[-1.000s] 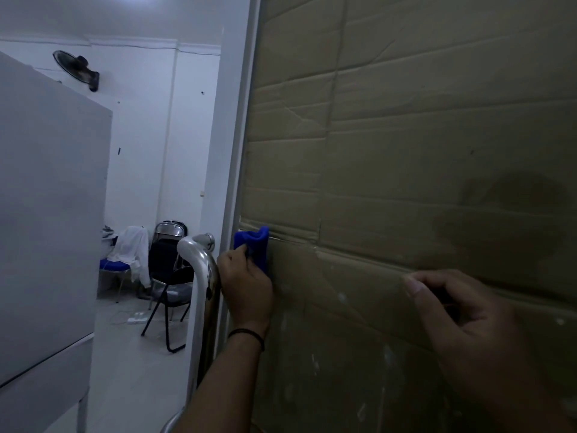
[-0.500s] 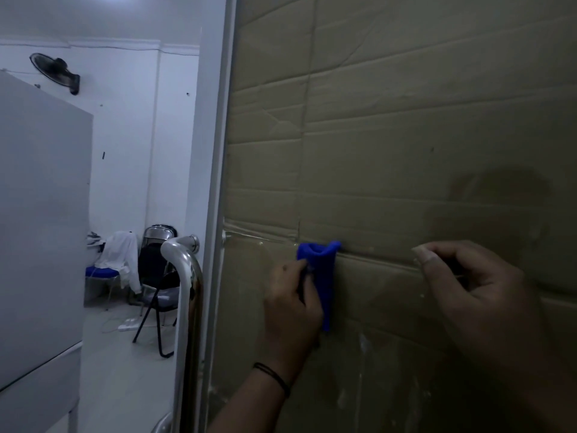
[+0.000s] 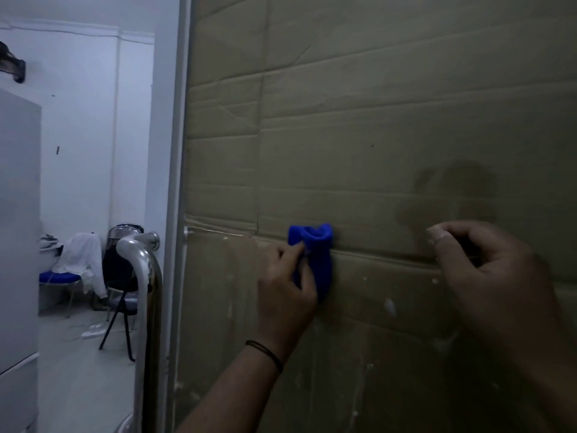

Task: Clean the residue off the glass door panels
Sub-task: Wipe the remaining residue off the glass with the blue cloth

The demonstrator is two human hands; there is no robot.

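Note:
A glass door panel (image 3: pixel 374 354) fills the right of the view, with brown cardboard behind it and pale smears and specks of residue low on the glass. My left hand (image 3: pixel 285 295) grips a bunched blue cloth (image 3: pixel 315 254) and presses it against the glass near a horizontal cardboard seam. My right hand (image 3: pixel 487 276) is held at the glass to the right, fingers curled and pinching a small dark thing that I cannot make out.
A curved steel door handle (image 3: pixel 142 276) stands at the door's left edge, beside the pale door frame (image 3: pixel 175 151). Beyond are a room with dark chairs (image 3: pixel 120 276), white clothing draped over one, and a grey partition (image 3: pixel 15 214) at far left.
My left hand has carried the blue cloth rightward along the seam, from beside the handle to mid-panel. My right hand has risen slightly. The view has shifted right.

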